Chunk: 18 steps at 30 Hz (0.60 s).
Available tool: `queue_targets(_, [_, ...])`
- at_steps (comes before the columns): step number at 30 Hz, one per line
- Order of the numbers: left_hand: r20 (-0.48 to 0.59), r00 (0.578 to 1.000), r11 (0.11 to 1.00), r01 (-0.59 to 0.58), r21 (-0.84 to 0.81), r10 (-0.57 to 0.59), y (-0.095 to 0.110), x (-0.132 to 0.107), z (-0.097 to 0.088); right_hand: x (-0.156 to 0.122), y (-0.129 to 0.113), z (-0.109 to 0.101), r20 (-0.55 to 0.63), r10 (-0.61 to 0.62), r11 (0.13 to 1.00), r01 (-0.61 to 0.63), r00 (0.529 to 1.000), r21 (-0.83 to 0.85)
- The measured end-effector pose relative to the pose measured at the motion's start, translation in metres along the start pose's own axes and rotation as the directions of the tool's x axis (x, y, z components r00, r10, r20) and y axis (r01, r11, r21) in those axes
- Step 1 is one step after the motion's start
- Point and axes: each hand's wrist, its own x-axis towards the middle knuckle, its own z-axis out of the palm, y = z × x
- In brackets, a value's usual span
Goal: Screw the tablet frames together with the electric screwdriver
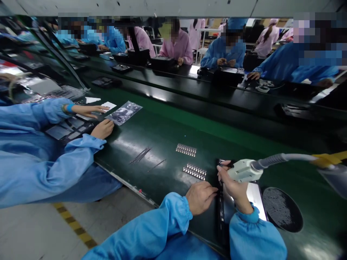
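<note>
A dark flat frame or tray with a glossy panel and a bright white surface lies in front of me. My left hand rests at its left edge, fingers bent and pressed together; anything between the fingertips is hidden. At the far left corner, my right hand has its fingers closed on something too small to make out. Right behind those fingers is a pale nozzle-like head on a grey hose; I cannot tell whether they touch it.
Two sheets of small metallic parts and thin dark strips lie to the left. A round black textured pad is at right. Left, a co-worker's hands are beside a clear plastic bag. More people sit across the line.
</note>
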Motion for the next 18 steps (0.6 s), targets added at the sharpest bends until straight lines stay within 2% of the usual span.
queue_targets(5, [-0.021, 1.000, 0.993, 0.003, -0.118, -0.006, 0.000, 0.000, -0.002, 0.003, -0.015, -0.004, -0.105, -0.021, 0.996, 0.029, 0.994, 0.081])
queue_targets(8, [-0.040, 0.997, 0.981, 0.054, -0.185, -0.062, 0.000, -0.001, -0.002, 0.001, -0.028, -0.020, -0.175, -0.093, 0.981, 0.120, 0.980, 0.151])
queue_targets(11, [-0.054, 0.988, 0.970, 0.133, -0.203, -0.147, -0.003, -0.003, -0.001, -0.005, -0.037, -0.042, -0.292, -0.145, 0.968, 0.196, 0.945, 0.155])
queue_targets(15, [-0.146, 0.984, 0.966, 0.059, -0.251, -0.098, -0.003, -0.004, -0.003, -0.015, -0.041, -0.071, -0.418, -0.120, 0.979, 0.178, 0.901, 0.102])
queue_targets(18, [-0.189, 0.981, 0.974, -0.005, -0.226, -0.039, 0.010, -0.011, -0.005, -0.020, -0.037, -0.087, -0.502, -0.083, 0.994, 0.108, 0.861, 0.022])
